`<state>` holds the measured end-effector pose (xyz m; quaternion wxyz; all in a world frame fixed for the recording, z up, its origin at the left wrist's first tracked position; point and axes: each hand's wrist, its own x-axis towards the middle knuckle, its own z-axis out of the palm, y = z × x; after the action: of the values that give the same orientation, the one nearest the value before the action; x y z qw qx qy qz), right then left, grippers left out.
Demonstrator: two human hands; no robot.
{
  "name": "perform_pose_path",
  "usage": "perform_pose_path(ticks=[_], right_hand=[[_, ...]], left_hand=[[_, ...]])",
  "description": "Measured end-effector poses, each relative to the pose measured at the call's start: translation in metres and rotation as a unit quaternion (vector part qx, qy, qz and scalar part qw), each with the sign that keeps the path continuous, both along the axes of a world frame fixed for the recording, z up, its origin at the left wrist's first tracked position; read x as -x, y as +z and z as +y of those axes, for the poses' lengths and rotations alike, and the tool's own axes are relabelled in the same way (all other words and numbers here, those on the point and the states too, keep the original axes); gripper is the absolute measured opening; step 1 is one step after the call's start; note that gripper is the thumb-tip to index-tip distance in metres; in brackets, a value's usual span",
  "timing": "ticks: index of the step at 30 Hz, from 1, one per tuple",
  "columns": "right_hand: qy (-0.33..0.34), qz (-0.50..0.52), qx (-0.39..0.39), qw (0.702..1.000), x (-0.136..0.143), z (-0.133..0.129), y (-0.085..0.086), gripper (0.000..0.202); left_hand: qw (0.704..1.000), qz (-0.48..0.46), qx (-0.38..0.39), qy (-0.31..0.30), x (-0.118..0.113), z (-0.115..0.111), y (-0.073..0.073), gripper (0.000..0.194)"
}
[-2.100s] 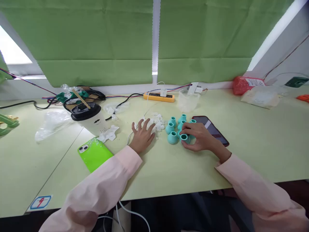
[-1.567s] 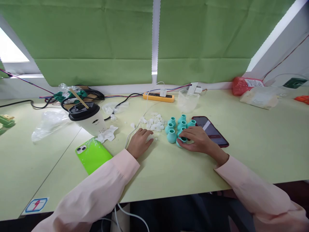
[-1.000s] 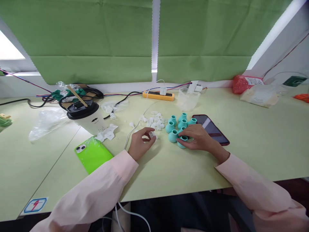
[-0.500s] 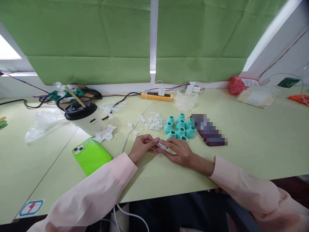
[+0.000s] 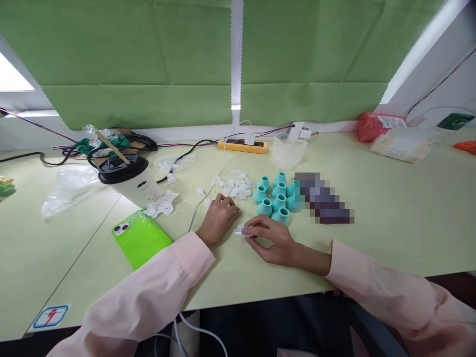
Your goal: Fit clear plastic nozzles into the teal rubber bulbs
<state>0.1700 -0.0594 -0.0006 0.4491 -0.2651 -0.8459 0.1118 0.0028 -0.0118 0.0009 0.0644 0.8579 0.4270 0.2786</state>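
Between the thumb and fingers of my right hand (image 5: 273,240) is a small translucent white piece (image 5: 238,231), held just above the table. My left hand (image 5: 220,219) is apart from it, palm down with bent fingers, close to the front of a pile of small white pieces (image 5: 238,186); what its fingertips touch is hidden. Several teal, bottle-shaped pieces (image 5: 278,202) with open round necks stand upright in a cluster beyond my right hand.
A lidded cup (image 5: 136,186) with a straw and a green phone (image 5: 141,239) are at the left. A pixelated dark object (image 5: 327,202) lies right of the teal pieces. Behind are a yellow power strip (image 5: 241,146), a clear bag (image 5: 288,151) and a red packet (image 5: 377,126).
My left hand has let go of the white piece and moved up and left, toward the pile. My right hand still holds that piece, slightly lower. Another teal piece shows fully.
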Motion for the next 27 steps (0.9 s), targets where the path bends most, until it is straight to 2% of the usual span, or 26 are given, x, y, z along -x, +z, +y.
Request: perform_pose_path(ticks=[2,4,5,7,9,10,14,17,19,23,27], right_hand=[[-0.005,0.046,0.038,0.998,0.001,0.001,0.000,0.023],[-0.006,0.082,0.074,0.994,0.001,0.000,0.001,0.022],[-0.006,0.093,0.084,0.992,0.001,0.000,0.002,0.021],[-0.001,0.103,0.086,0.991,0.002,-0.001,0.004,0.020],[0.001,0.106,0.074,0.992,0.001,-0.001,0.005,0.022],[-0.001,0.106,0.072,0.992,0.001,-0.001,0.006,0.023],[-0.011,0.112,0.066,0.991,-0.001,0.000,0.006,0.024],[-0.016,0.110,0.050,0.993,-0.002,0.000,0.006,0.022],[-0.020,0.110,0.048,0.993,-0.002,0.000,0.006,0.021],[-0.021,0.112,0.043,0.993,-0.002,0.000,0.008,0.022],[-0.017,0.115,0.046,0.992,-0.002,0.000,0.008,0.022]], left_hand=[[0.993,-0.110,0.050,0.000,0.000,-0.006,0.006,0.018],[0.958,-0.237,0.159,0.006,-0.001,-0.013,0.011,0.015],[0.927,-0.296,0.231,0.009,-0.001,-0.017,0.013,0.015],[0.845,-0.389,0.366,0.004,-0.001,-0.022,0.016,0.019],[0.774,-0.446,0.449,-0.003,-0.002,-0.025,0.015,0.022],[0.749,-0.463,0.474,-0.005,-0.002,-0.026,0.015,0.023],[0.698,-0.491,0.521,-0.020,-0.005,-0.027,0.016,0.023],[0.683,-0.502,0.529,-0.039,-0.005,-0.028,0.019,0.023],[0.686,-0.505,0.523,-0.032,-0.005,-0.028,0.021,0.022],[0.719,-0.490,0.492,-0.006,-0.003,-0.027,0.022,0.019],[0.753,-0.467,0.463,-0.011,-0.001,-0.026,0.020,0.018]])
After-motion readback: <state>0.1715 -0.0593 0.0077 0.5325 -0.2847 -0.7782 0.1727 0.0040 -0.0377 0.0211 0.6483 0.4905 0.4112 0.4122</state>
